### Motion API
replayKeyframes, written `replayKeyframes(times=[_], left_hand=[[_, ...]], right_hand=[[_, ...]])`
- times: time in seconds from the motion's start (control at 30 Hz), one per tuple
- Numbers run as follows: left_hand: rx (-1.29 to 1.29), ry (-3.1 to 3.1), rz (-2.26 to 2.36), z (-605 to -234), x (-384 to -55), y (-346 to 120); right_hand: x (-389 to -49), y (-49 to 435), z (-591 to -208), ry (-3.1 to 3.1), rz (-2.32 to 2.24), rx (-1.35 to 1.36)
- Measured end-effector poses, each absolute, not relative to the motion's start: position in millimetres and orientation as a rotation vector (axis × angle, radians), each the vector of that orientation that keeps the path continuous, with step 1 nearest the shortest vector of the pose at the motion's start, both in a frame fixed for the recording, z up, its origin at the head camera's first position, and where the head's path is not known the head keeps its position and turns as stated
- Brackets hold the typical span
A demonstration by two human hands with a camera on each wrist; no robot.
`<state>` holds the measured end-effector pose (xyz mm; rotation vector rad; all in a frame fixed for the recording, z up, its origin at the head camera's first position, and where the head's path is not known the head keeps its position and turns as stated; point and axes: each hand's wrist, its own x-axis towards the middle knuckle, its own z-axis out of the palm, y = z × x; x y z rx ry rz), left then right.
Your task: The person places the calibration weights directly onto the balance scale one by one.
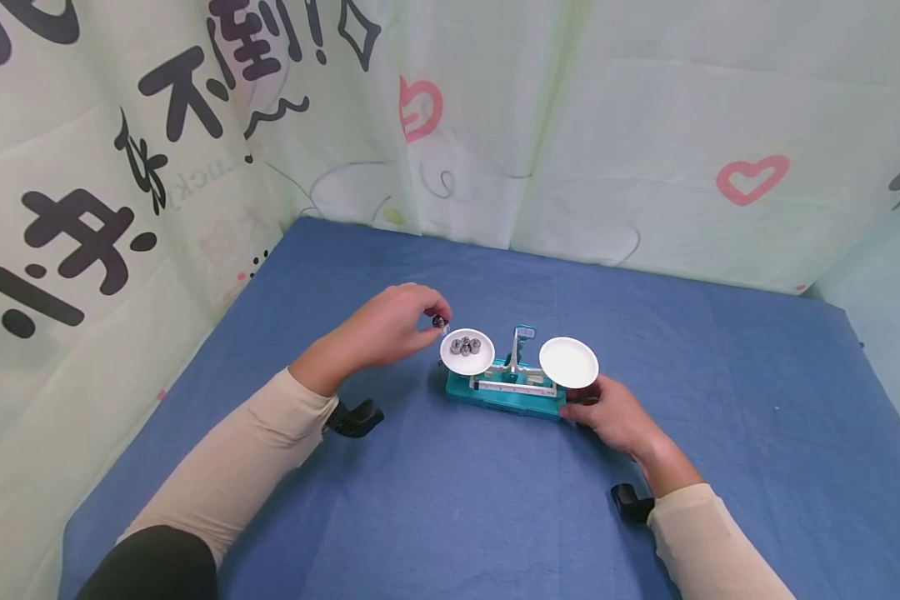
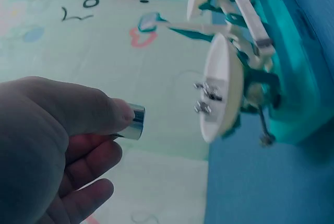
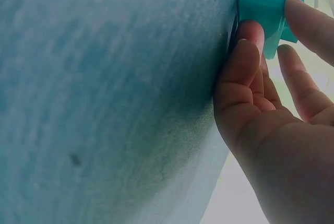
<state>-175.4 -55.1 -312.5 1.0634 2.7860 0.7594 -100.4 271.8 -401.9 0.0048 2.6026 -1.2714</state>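
Observation:
A teal balance scale [image 1: 506, 402] with two white pans stands on the blue table. Several small metal weights [image 1: 466, 346] sit in its left pan [image 1: 468, 367]; the right pan [image 1: 568, 363] holds nothing. Between thumb and fingertips, my left hand [image 1: 390, 327] pinches a shiny cylindrical metal weight [image 2: 138, 122], just up and left of the left pan and apart from it. My right hand [image 1: 622, 417] grips the right end of the scale's teal base [image 3: 266, 12], thumb on one side and curled fingers against the other.
Blue cloth [image 1: 435, 500] covers the table around the scale. A pale curtain [image 1: 630, 125] with dark characters and pink hearts hangs along the back and left edges. Dark devices [image 1: 356, 418] are strapped at both wrists.

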Motion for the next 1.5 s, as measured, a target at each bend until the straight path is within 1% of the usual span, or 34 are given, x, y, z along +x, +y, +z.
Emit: replayKeyframes(times=[0.37,0.93,1.07,1.27,1.5], left_hand=[[1.191,2.699,0.664,-293.0,-173.2,-20.4],[1.481,2.646,0.514,-290.7,-166.4,35.1],[1.496,2.681,0.453,-294.7,-165.0,49.4],[1.44,2.723,0.358,-297.6,-164.2,66.6],[1.451,2.715,0.294,-299.6,-169.3,82.3]], right_hand=[[-100.8,272.0,-401.9,2.597,-1.253,0.03],[-99.1,271.8,-401.2,2.584,-1.273,0.019],[-98.5,271.7,-401.4,2.568,-1.29,0.017],[-98.2,272.2,-401.6,2.557,-1.302,0.012],[-98.0,274.1,-401.5,2.566,-1.31,-0.009]])
